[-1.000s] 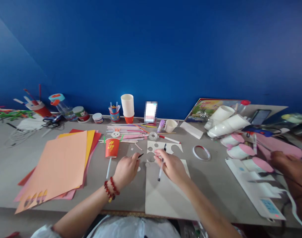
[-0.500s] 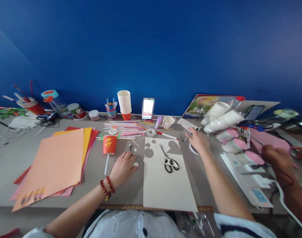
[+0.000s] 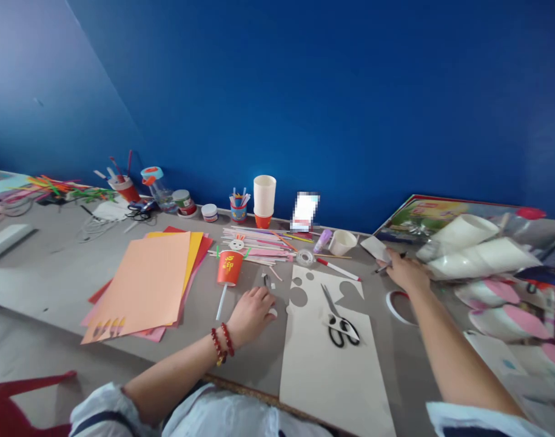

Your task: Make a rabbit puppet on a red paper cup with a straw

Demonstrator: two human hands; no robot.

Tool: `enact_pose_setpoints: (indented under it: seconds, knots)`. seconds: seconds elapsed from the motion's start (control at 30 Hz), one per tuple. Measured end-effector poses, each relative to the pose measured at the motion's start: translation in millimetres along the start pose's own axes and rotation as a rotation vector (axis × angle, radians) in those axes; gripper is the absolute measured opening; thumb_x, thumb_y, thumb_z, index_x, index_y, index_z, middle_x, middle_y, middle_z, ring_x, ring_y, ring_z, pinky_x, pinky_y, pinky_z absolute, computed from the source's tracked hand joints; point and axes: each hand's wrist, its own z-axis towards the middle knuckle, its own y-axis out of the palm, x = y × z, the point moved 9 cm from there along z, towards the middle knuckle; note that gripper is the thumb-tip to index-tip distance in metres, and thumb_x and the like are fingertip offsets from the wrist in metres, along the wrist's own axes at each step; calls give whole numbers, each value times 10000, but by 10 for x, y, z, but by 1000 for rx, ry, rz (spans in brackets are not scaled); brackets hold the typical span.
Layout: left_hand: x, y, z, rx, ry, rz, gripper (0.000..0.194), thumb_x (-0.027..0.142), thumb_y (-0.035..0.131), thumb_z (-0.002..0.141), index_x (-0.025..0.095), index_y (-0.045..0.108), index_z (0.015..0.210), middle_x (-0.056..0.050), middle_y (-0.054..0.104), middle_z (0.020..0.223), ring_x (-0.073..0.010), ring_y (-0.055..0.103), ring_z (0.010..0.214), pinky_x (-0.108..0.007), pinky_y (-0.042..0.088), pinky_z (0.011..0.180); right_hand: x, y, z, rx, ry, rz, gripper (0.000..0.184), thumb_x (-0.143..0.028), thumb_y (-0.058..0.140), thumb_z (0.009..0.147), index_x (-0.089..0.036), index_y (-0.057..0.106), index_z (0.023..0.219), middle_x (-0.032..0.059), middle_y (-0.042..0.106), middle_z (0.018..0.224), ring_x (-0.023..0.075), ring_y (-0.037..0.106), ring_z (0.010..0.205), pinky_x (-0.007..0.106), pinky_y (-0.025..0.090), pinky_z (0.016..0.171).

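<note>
My left hand (image 3: pixel 252 314) lies on the table with its fingers loosely spread, holding nothing. A small white paper disc (image 3: pixel 273 313) is beside its fingertips, and a small dark object (image 3: pixel 267 281) lies just beyond. My right hand (image 3: pixel 407 270), at the far right side of the table, is closed on a slim dark pen (image 3: pixel 383 267), next to a white paper slip (image 3: pixel 374 247). Between my hands lies a white card sheet (image 3: pixel 332 370) with round holes cut out. Black-handled scissors (image 3: pixel 343 328) rest on it. An orange paper cup (image 3: pixel 228 269) with a rabbit head (image 3: pixel 236 244) and a straw stands left.
Coloured paper sheets (image 3: pixel 145 285) are stacked at left. Behind lie thin paper sticks (image 3: pixel 259 240), a roll of clear tape (image 3: pixel 305 258), a glue stick (image 3: pixel 322 241) and a red-capped marker (image 3: pixel 338 269). White tape (image 3: pixel 395 311) and bagged cups (image 3: pixel 484 258) are at right.
The view has turned left, so everything appears further right. My right hand still holds the pen beside the paper slip. My left hand stays resting on the table.
</note>
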Motion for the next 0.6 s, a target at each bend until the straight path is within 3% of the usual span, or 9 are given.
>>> enact_pose_setpoints:
  seconds: [0.3,0.4,0.47,0.53,0.6]
  knots:
    - [-18,1,-39,-31,84,22,130,232,645,883,197,607,1003,-65,602,1082,-247,563,1035,-387,464,898,-48,-443,-366,113,15,190,513,-513,497,939,-141,573,1285,227,724,925,302,667,734,359,369,606]
    - [-49,18,-33,-31,78,-4,71,196,630,881,191,600,945,-56,607,1046,-238,567,1008,-373,465,889,-31,-570,-639,133,88,337,500,-551,510,917,-194,583,1260,206,728,1018,301,675,764,354,400,593]
    - [-56,30,-26,-24,77,-27,54,190,620,879,189,591,924,-57,608,1037,-235,568,1002,-366,462,888,-37,-702,-872,224,135,418,506,-578,537,891,-220,584,1245,196,717,1094,317,681,857,363,434,616]
    - [-58,38,-20,-7,75,-56,44,190,609,878,188,581,913,-63,612,1031,-237,569,1002,-365,457,886,-113,-870,-1129,361,125,494,527,-608,552,870,-242,576,1249,184,697,1162,322,673,954,369,467,656]
    - [-65,43,-16,14,69,-101,35,179,598,877,185,573,900,-65,626,994,-238,582,983,-366,453,875,-298,-973,-1349,404,46,540,582,-656,527,863,-254,551,1283,182,678,1207,318,672,966,370,490,672]
